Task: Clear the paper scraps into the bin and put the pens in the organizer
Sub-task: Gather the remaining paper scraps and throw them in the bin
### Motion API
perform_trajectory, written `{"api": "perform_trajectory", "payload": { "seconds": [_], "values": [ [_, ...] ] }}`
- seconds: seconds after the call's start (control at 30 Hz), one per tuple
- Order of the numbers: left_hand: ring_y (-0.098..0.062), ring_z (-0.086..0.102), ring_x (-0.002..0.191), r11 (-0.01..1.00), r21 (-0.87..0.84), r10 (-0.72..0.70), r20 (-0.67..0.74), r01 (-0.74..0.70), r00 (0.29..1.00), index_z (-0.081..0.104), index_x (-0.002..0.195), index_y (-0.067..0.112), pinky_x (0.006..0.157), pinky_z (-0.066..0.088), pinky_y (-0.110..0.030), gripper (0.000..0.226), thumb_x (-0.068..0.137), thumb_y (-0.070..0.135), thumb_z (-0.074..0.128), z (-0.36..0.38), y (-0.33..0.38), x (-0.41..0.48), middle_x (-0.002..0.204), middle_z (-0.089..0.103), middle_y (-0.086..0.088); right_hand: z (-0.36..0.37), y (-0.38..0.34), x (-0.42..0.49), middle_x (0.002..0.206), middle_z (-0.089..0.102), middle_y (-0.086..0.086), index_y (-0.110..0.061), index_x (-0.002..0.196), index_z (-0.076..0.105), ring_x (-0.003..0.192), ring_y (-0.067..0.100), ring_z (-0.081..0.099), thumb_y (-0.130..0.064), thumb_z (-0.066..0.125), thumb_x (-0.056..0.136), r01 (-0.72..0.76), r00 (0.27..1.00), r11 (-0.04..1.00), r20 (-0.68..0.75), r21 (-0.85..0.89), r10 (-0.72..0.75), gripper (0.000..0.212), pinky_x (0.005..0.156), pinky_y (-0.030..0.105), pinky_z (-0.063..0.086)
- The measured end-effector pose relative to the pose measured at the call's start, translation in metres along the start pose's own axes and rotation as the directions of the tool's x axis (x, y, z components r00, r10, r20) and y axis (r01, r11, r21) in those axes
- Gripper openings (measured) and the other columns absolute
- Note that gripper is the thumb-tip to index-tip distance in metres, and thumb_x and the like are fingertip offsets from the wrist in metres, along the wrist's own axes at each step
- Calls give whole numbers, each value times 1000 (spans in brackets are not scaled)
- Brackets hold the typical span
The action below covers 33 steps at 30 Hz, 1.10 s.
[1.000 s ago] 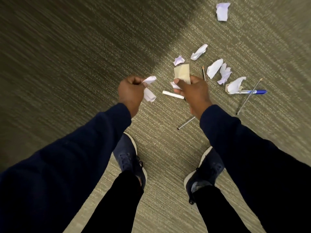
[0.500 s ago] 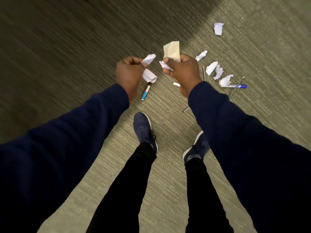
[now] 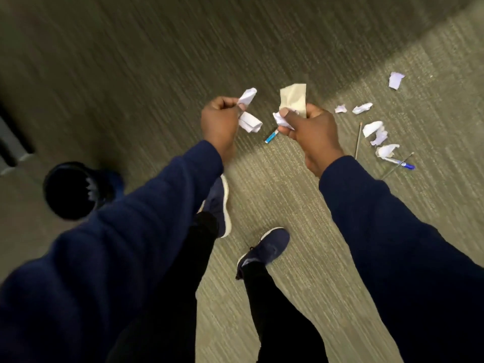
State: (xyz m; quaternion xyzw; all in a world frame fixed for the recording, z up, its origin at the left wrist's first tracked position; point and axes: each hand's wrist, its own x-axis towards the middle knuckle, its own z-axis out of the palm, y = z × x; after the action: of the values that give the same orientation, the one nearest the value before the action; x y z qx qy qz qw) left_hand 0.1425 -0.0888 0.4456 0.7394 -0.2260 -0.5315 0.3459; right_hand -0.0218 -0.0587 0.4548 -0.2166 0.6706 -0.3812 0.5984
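Note:
My left hand [image 3: 219, 121] grips crumpled white paper scraps [image 3: 249, 122] that stick out of the fist. My right hand [image 3: 311, 129] holds a tan paper piece [image 3: 293, 98] and a white crumpled scrap [image 3: 280, 121]. Both hands are raised above the carpet. Several white scraps [image 3: 375, 129] lie on the floor at the right, one further off [image 3: 395, 79]. A blue pen [image 3: 399, 162] lies under a scrap at the right, a pencil [image 3: 357, 140] beside the scraps, and a small blue marker [image 3: 271, 136] between my hands. A round black bin [image 3: 69, 191] stands at the left.
The floor is grey-green carpet [image 3: 288, 195]. My two dark blue shoes [image 3: 263, 248] are below my hands, mid-step. A grey furniture edge [image 3: 10, 145] stands at the far left near the bin. A thin metal rod [image 3: 396, 166] crosses the blue pen.
I have turned and stepped left; the scraps and pens have slid to the right of the view and the black bin has come into view at the left. Both hands still hold their paper.

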Motion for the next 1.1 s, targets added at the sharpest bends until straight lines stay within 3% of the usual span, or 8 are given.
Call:
{"api": "perform_trajectory", "payload": {
  "seconds": [0.17, 0.3, 0.5, 0.63, 0.77, 0.9, 1.03, 1.1],
  "values": [
    [-20, 62, 88, 980, -165, -131, -118, 110, 984, 64, 75, 16, 91, 55, -43, 20, 88, 2, 70, -90, -32, -8, 92, 66, -5, 61, 29, -42, 93, 76, 2, -15, 93, 72, 82, 10, 75, -14, 72, 91, -26, 993, 994, 108, -103, 38, 3, 76, 25, 60],
    [-20, 64, 93, 942, -293, -224, -185, 164, 957, 64, 77, 16, 96, 54, -42, 19, 88, 1, 70, -172, -61, 9, 92, 67, -4, 131, 53, -56, 97, 76, 2, -8, 106, 71, 84, 9, 75, -15, 71, 91, -56, 984, 982, 156, -178, 85, 17, 75, 22, 59],
    [-21, 62, 88, 890, -432, -299, -305, 149, 904, 63, 77, 14, 81, 53, -33, 20, 89, -3, 68, -326, -96, 54, 87, 64, -5, 286, 101, -70, 104, 73, 5, -6, 115, 67, 90, 11, 73, -10, 68, 93, -80, 952, 957, 263, -280, 157, 22, 74, 21, 58],
    [-24, 63, 91, 891, -433, -341, -434, 139, 834, 64, 77, 14, 87, 55, -39, 19, 89, 1, 68, -447, -122, 89, 90, 67, -8, 411, 146, -82, 105, 71, 6, -8, 110, 65, 91, 13, 71, -7, 66, 94, -69, 902, 929, 375, -363, 213, 16, 72, 20, 60],
    [-32, 71, 97, 868, -469, -410, -492, 163, 768, 67, 93, 10, 85, 60, -46, 7, 91, 4, 67, -544, -154, 115, 107, 72, -19, 519, 200, -95, 103, 67, 10, 0, 117, 63, 89, 17, 68, -5, 65, 95, -83, 856, 879, 419, -469, 304, 23, 69, 19, 60],
    [-28, 72, 95, 867, -462, -436, -524, 186, 732, 70, 92, 15, 82, 61, -38, 8, 90, 7, 70, -594, -181, 134, 92, 72, -7, 591, 246, -100, 93, 68, 6, 2, 119, 64, 88, 24, 69, -6, 64, 95, -104, 827, 815, 405, -571, 389, 26, 77, 30, 60],
    [-16, 70, 75, 855, -482, -450, -501, 194, 739, 73, 95, 11, 55, 53, -18, 7, 92, 10, 68, -611, -201, 149, 78, 73, -1, 626, 271, -101, 118, 68, 17, -4, 122, 63, 108, 33, 68, -13, 64, 93, -70, 816, 748, 393, -660, 424, 30, 96, 45, 56],
    [-9, 70, 78, 845, -497, -435, -420, 199, 796, 72, 112, 8, 60, 56, -18, 19, 96, 10, 63, -613, -204, 156, 96, 75, 1, 636, 277, -105, 115, 68, 14, -14, 109, 66, 117, 37, 63, -14, 63, 93, -67, 802, 727, 397, -684, 447, 16, 100, 50, 53]
  ]
}}
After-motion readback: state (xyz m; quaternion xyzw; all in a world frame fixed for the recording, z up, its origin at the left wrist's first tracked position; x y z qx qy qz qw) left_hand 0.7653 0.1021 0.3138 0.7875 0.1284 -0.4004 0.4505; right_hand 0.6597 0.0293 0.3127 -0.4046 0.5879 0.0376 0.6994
